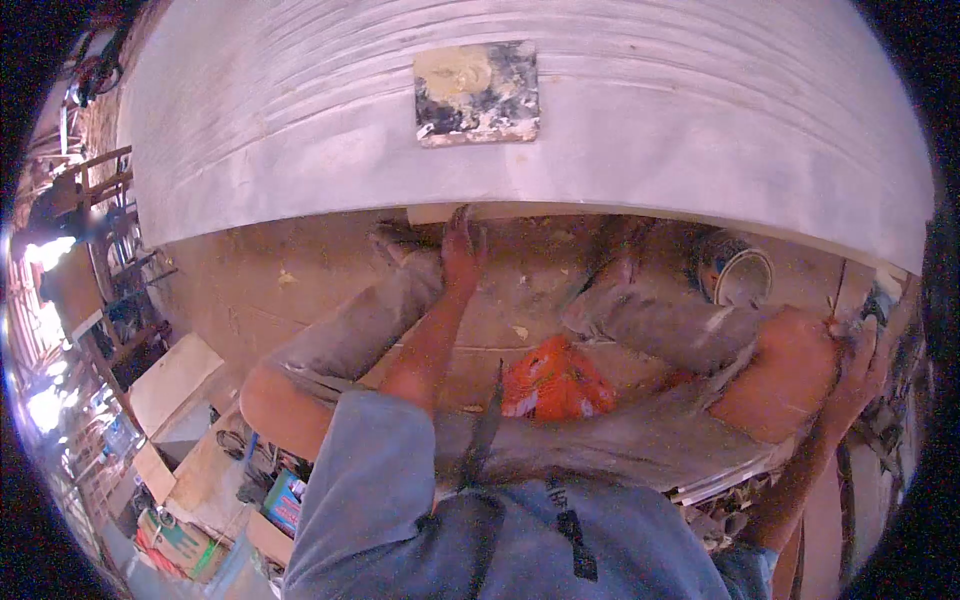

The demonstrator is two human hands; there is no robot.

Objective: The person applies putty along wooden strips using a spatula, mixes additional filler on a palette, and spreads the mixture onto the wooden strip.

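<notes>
My left hand (462, 252) reaches to the near edge of a wide pale panel (640, 150), fingers stretched upward and thumb apart. Its fingertips meet the edge, and nothing shows in its grasp. On the panel lies a square board (477, 92) smeared with yellowish paste and black patches. Out to the right, my right hand (860, 368) is beside my bent knee, close to a dark cluttered area. Its fingers are too unclear to show whether they hold anything.
A can (744, 278) lies tilted under the panel at right. An orange-red bag (557, 382) sits between my legs. Cardboard pieces (178, 385), a green-marked box (178, 545) and a blue package (285, 502) stand at left.
</notes>
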